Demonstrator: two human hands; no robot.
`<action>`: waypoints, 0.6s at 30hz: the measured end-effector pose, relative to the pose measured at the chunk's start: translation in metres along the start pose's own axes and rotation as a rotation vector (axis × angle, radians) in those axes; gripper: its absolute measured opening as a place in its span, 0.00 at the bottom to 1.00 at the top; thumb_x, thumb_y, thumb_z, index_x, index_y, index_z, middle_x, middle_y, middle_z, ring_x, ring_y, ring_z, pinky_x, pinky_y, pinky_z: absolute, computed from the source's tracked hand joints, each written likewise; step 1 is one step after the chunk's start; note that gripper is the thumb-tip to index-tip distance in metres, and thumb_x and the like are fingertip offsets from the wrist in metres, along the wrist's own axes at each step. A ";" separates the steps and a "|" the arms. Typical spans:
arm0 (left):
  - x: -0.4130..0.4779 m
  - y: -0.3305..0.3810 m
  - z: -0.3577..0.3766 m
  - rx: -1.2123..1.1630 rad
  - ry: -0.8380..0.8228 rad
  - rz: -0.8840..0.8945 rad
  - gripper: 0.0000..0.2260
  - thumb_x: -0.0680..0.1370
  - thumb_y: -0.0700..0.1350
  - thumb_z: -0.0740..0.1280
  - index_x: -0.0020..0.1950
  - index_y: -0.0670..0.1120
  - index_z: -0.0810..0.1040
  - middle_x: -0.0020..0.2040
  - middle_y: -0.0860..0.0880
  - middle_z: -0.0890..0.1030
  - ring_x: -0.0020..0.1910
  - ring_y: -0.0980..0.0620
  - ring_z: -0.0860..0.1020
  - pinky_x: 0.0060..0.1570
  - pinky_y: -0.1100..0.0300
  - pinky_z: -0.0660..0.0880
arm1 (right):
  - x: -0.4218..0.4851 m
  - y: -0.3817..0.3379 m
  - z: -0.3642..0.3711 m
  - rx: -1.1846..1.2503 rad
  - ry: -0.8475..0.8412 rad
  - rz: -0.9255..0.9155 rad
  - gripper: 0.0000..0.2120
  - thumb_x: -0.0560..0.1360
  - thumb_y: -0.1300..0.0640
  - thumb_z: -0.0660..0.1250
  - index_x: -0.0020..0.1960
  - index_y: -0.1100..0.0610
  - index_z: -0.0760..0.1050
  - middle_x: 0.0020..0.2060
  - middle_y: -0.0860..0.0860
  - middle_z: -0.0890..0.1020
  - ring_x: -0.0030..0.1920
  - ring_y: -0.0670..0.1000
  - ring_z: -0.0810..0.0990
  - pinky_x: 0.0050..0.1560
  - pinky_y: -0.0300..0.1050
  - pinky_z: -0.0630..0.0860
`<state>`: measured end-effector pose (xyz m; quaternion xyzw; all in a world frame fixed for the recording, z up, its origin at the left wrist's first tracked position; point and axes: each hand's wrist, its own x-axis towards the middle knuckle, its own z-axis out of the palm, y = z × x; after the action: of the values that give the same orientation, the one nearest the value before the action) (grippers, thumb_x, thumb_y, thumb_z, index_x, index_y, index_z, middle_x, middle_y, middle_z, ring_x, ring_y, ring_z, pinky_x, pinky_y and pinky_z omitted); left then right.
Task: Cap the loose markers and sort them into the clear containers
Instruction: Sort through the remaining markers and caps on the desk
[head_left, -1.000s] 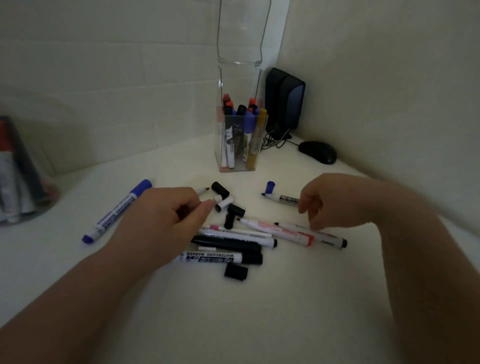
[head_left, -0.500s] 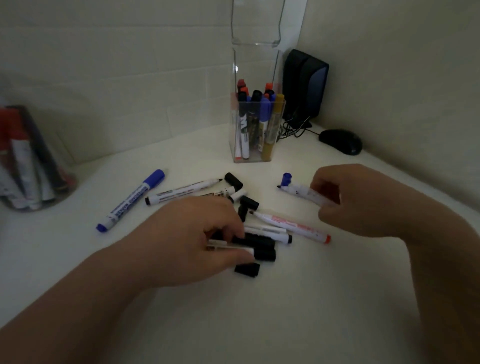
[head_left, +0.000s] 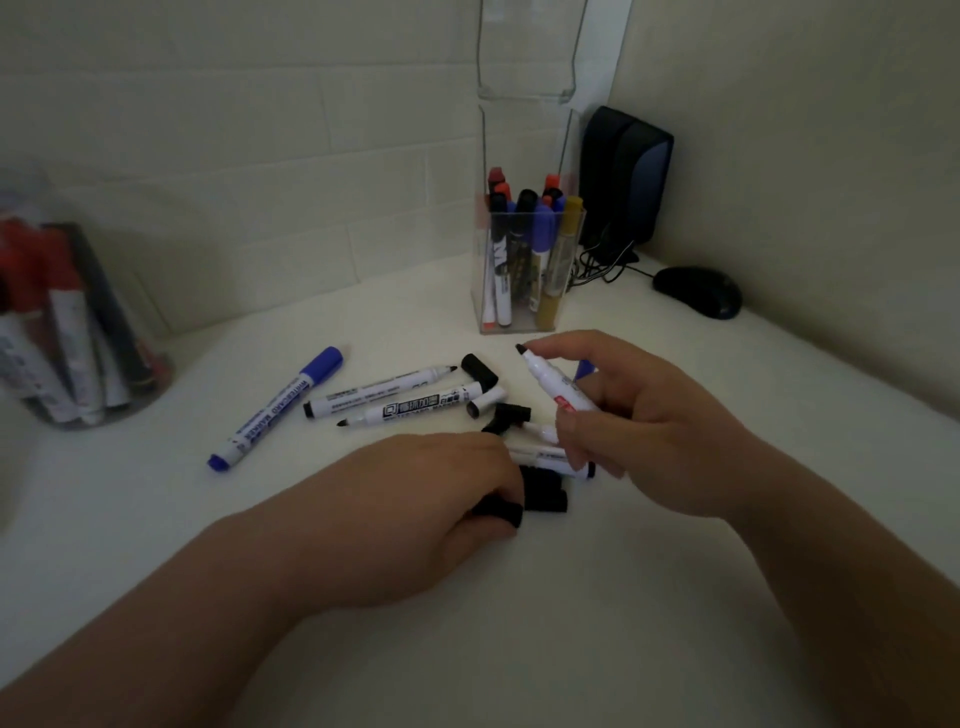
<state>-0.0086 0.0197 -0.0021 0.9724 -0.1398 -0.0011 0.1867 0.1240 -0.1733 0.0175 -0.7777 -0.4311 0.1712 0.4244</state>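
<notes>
Moved: since half a second ago the right hand (head_left: 649, 431) has raised its uncapped marker (head_left: 556, 384) off the table (head_left: 519, 623) and tilted it tip-up. The left hand (head_left: 441, 499) has drawn back from the top of the pile to its near edge.
Uncapped marker: white barrel, bare black tip pointing up and to the left, held in the air above the pile of markers (head_left: 540, 452).
Right grip: thumb and fingers pinch the barrel low down; the other fingers curl loosely below.
Left grip: fingers curled down onto a black cap (head_left: 501, 512) at the near side of the pile and pinching it against the table.
Pile: white and black barrels lying flat between the two hands, partly hidden by both.
Blue cap (head_left: 584, 370): only a sliver shows behind the right fingers; whether it lies on the table I cannot tell.
Loose caps: one black cap piece (head_left: 479, 370) and a white cap (head_left: 485, 402) just beyond the pile.
Left of the pile: two uncapped white markers (head_left: 395, 402) side by side, and further left a blue-capped marker (head_left: 275, 410).
Square clear container (head_left: 524, 312): behind the pile, with capped markers standing upright in it.
Round clear container (head_left: 78, 364): far left, blurred, holding red and black markers.
Corner: a black speaker (head_left: 623, 176) and a black mouse (head_left: 696, 291).
</notes>
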 end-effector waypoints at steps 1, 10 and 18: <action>0.000 -0.002 -0.001 -0.042 0.035 -0.017 0.07 0.81 0.57 0.60 0.57 0.61 0.74 0.50 0.64 0.74 0.49 0.65 0.73 0.50 0.69 0.70 | 0.001 0.000 0.002 0.029 -0.001 -0.012 0.22 0.80 0.62 0.65 0.67 0.40 0.70 0.34 0.54 0.82 0.29 0.52 0.73 0.32 0.46 0.73; 0.001 -0.010 -0.012 -0.837 0.627 -0.266 0.11 0.69 0.51 0.71 0.50 0.54 0.83 0.35 0.55 0.84 0.37 0.57 0.82 0.44 0.69 0.75 | 0.001 -0.001 0.004 0.114 -0.015 -0.043 0.10 0.78 0.60 0.68 0.56 0.46 0.75 0.35 0.55 0.83 0.30 0.60 0.75 0.32 0.54 0.74; -0.001 -0.014 -0.009 -0.892 0.545 -0.200 0.09 0.70 0.48 0.72 0.50 0.52 0.85 0.38 0.52 0.84 0.37 0.52 0.81 0.45 0.61 0.78 | -0.003 -0.007 0.007 -0.056 0.064 -0.221 0.16 0.74 0.46 0.69 0.61 0.40 0.78 0.48 0.44 0.85 0.45 0.53 0.85 0.40 0.54 0.83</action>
<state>-0.0048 0.0360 0.0015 0.7720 0.0211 0.1746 0.6108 0.1143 -0.1710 0.0186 -0.7419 -0.5053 0.0864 0.4323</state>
